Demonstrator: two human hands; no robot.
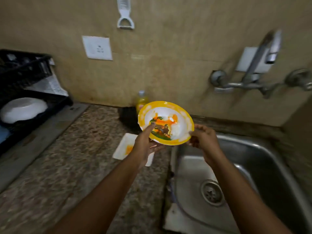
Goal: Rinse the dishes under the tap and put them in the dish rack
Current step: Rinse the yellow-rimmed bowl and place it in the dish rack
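Your left hand (145,144) grips the yellow-rimmed bowl (166,123) from beneath, thumb inside; your right hand (203,138) pinches its right rim. The bowl hangs tilted over the counter edge, just left of the sink (253,166), whose basin shows only its drain. The tap (263,59) lies up and right, nearer your right hand. Far left, the dish rack (25,98) holds an overturned white bowl (23,109)

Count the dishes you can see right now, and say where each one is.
3. A yellow-rimmed bowl is held in both hands beside the sink. A white square plate lies on the counter beneath it. A white bowl sits upside down in the dish rack; the rack may hide more.
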